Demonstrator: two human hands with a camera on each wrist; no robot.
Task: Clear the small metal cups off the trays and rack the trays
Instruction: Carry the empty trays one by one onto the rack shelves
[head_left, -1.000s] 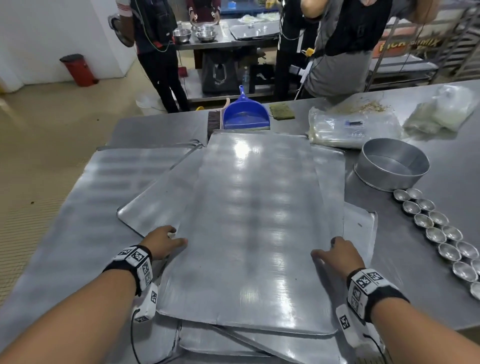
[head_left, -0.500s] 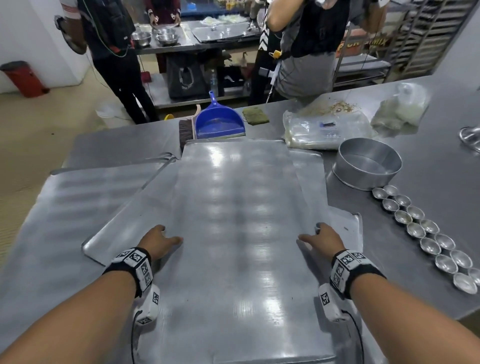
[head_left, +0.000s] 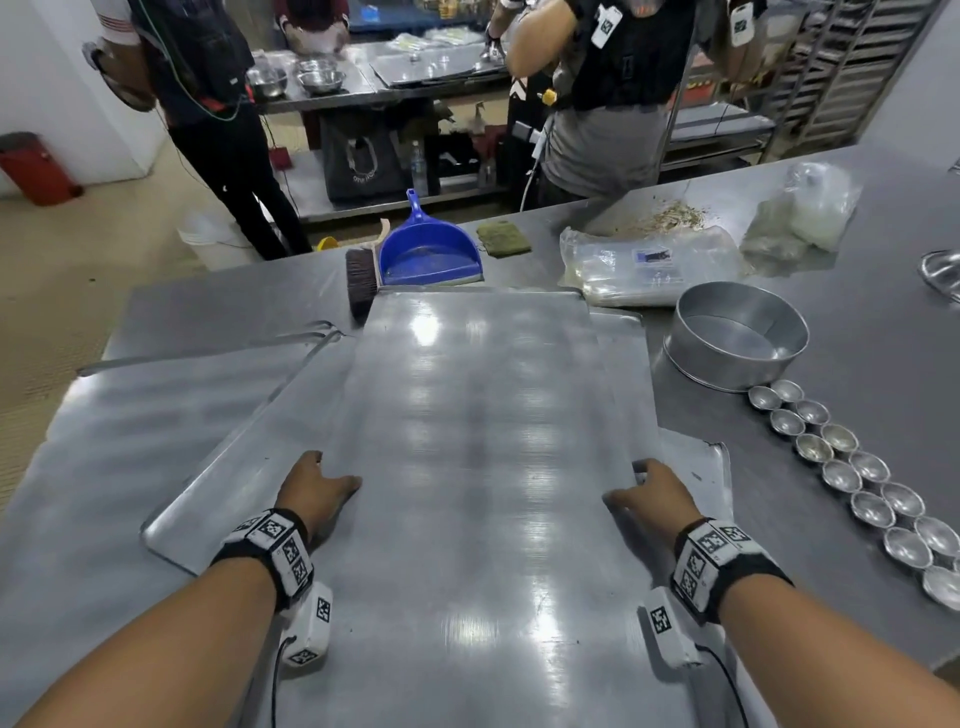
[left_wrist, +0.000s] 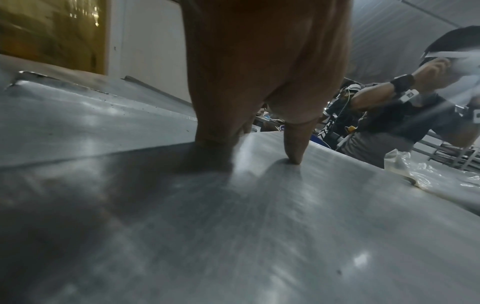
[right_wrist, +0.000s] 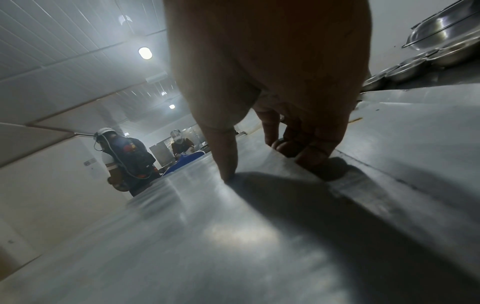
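A long bare metal tray (head_left: 478, 467) lies on top of a loose pile of other trays (head_left: 244, 467) on the steel table. My left hand (head_left: 317, 486) grips its left edge, thumb (left_wrist: 294, 150) on top and fingers curled under the rim. My right hand (head_left: 652, 488) grips the right edge the same way, thumb (right_wrist: 226, 164) pressed on the top face, fingers (right_wrist: 306, 148) hooked over the rim. The tray (left_wrist: 259, 226) (right_wrist: 207, 236) fills both wrist views. Several small metal cups (head_left: 857, 478) stand in two rows on the table to the right.
A round metal pan (head_left: 737, 338) sits right of the tray's far end. A blue dustpan (head_left: 431, 252), a brush (head_left: 361, 286), a green pad (head_left: 504, 238) and plastic bags (head_left: 649, 265) lie beyond it. Two people (head_left: 608, 93) stand across the table; tray racks (head_left: 852, 67) are at the back right.
The top tray has slid toward me between both hands, its near end now past the bottom of the head view. My view has tilted up slightly.
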